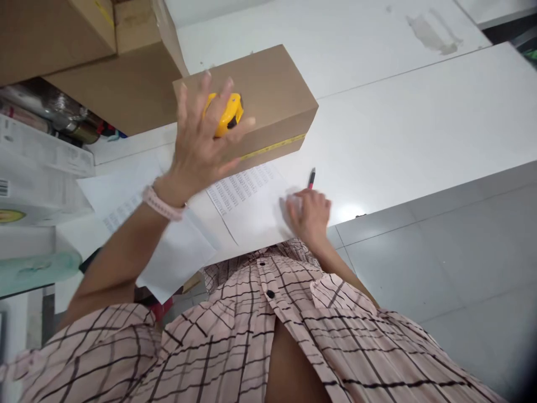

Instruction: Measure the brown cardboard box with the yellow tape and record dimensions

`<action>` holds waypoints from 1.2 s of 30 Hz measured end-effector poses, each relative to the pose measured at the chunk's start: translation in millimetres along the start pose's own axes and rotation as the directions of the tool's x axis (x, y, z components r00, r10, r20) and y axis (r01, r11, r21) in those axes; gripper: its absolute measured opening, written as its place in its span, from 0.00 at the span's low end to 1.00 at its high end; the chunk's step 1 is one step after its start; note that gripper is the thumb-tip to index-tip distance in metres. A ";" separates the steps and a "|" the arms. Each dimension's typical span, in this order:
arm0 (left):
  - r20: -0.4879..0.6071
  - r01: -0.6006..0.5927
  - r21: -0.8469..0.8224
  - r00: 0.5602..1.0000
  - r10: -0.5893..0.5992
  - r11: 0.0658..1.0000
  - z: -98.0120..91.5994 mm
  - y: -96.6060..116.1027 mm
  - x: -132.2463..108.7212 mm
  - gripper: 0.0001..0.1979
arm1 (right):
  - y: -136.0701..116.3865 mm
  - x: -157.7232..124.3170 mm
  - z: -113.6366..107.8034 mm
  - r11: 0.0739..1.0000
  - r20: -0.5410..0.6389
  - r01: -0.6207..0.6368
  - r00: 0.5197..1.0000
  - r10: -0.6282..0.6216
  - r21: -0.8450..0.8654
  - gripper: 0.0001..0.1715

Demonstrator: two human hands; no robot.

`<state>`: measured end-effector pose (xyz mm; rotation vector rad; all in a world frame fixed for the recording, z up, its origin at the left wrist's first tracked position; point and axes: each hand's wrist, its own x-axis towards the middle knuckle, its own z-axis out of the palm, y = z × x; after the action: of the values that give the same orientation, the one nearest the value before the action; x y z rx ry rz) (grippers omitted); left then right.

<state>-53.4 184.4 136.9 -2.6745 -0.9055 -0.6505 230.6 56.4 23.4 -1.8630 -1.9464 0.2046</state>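
My left hand, fingers spread, hovers over the near left end of a closed brown cardboard box. Behind its fingers sits a yellow tape measure with black parts, at the top of the box; whether any finger touches it is unclear. A yellow measuring blade runs along the box's near side. My right hand, slightly blurred, rests by the table edge with curled fingers over the back end of a red and black pen. The pen's tip points away from me. Printed sheets lie between my hands.
More cardboard boxes stand at the far left, with packed items beneath them. A white carton and a greenish bottle are at the left. Another paper sheet overhangs the white table. Tiled floor lies beyond its edge.
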 end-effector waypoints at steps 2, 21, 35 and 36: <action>-0.116 0.114 -0.089 0.985 -0.124 0.990 4.8 57.2 -14.3 0.36 | 16.0 20.9 -4.0 0.977 -0.056 -0.204 0.978 0.200 -0.060 0.27; 0.480 0.312 -0.260 0.863 -0.158 0.914 82.9 190.4 -95.0 0.47 | 4.0 31.4 -19.4 0.354 0.285 -0.235 0.954 -0.095 0.905 0.23; 0.452 0.409 -0.266 0.853 -0.262 0.873 91.1 194.4 -94.9 0.50 | -37.9 53.3 34.3 0.486 0.314 -0.246 0.947 -0.063 0.839 0.22; 0.449 0.409 -0.266 0.854 -0.263 0.873 91.4 194.6 -95.0 0.50 | -37.3 54.1 36.0 0.471 0.318 -0.254 0.946 -0.060 0.844 0.22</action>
<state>30.9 17.2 -5.1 -3.0636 -1.5374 -0.3526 181.9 113.0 17.2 -1.2195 -1.3824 1.3503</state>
